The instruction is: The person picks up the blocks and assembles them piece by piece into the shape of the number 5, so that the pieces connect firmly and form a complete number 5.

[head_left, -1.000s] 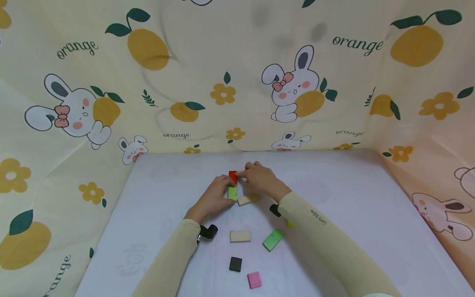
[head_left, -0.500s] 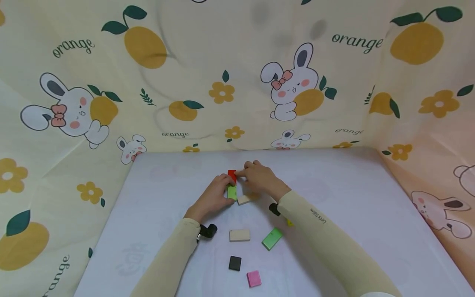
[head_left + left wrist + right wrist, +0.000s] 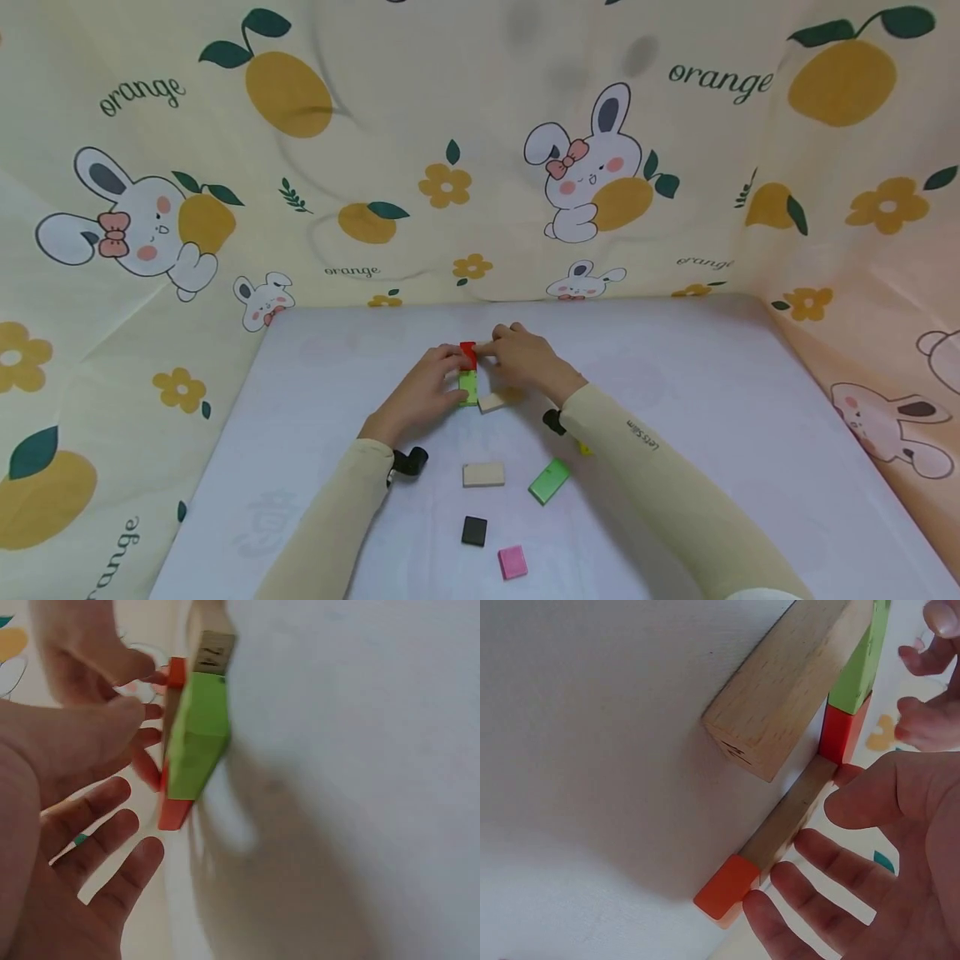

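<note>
On the white table a red block (image 3: 468,357) stands end to end with a light green block (image 3: 468,390). My left hand (image 3: 420,385) is beside them, its fingers spread and apart from the green block (image 3: 202,724) in the left wrist view. My right hand (image 3: 877,862) has extended fingertips along the far side of a wooden block (image 3: 789,814) that runs from the red block to an orange block (image 3: 727,889). A second wooden block (image 3: 780,690), with dark marks on its end, lies in front, partly under my right hand in the head view.
Nearer me lie a wooden block (image 3: 483,475), a green block (image 3: 549,482), a black block (image 3: 474,531) and a pink block (image 3: 513,562). A yellow piece (image 3: 586,448) shows beside the right sleeve. Patterned cloth (image 3: 465,167) surrounds the table's back and sides.
My left hand has let go of the light green block and drawn slightly left, its fingers spreading off it. My right hand stays at the red block. The blocks hold their arrangement.
</note>
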Demonstrator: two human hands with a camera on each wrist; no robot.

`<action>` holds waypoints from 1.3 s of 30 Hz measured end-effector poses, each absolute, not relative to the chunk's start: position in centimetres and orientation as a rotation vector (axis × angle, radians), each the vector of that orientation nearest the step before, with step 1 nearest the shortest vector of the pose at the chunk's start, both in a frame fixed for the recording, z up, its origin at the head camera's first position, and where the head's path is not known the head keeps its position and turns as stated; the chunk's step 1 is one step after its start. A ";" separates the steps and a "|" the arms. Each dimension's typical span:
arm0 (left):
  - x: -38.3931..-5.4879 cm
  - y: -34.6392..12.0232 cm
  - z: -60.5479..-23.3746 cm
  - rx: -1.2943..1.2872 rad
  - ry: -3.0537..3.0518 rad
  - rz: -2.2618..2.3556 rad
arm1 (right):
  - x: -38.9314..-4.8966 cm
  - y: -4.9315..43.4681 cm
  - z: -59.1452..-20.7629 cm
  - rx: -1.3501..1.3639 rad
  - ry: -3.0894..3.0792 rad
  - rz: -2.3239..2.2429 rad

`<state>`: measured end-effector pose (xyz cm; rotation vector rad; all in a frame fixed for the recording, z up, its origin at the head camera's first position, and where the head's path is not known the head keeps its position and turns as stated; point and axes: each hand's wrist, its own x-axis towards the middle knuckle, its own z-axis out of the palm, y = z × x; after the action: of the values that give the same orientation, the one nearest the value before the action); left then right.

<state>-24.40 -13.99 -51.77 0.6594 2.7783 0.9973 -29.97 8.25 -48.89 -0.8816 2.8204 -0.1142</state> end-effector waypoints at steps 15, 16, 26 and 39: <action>-23.6 -14.4 -51.8 0.859 2.819 0.671 | -29.7 8.2 -48.1 -0.874 2.815 -0.110; -23.6 -14.4 -51.8 0.855 2.820 0.668 | -29.7 8.1 -48.1 -0.876 2.814 -0.107; -23.9 -13.9 -51.8 0.835 2.828 0.628 | -29.8 8.7 -48.7 -0.875 2.827 -0.208; -23.4 -13.5 -51.7 0.748 2.854 0.602 | -28.0 10.5 -47.0 -0.895 2.704 -0.603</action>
<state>-23.40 -13.47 -51.72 0.7480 2.8536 0.6023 -28.03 10.50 -47.00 -0.8948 2.7039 -0.6026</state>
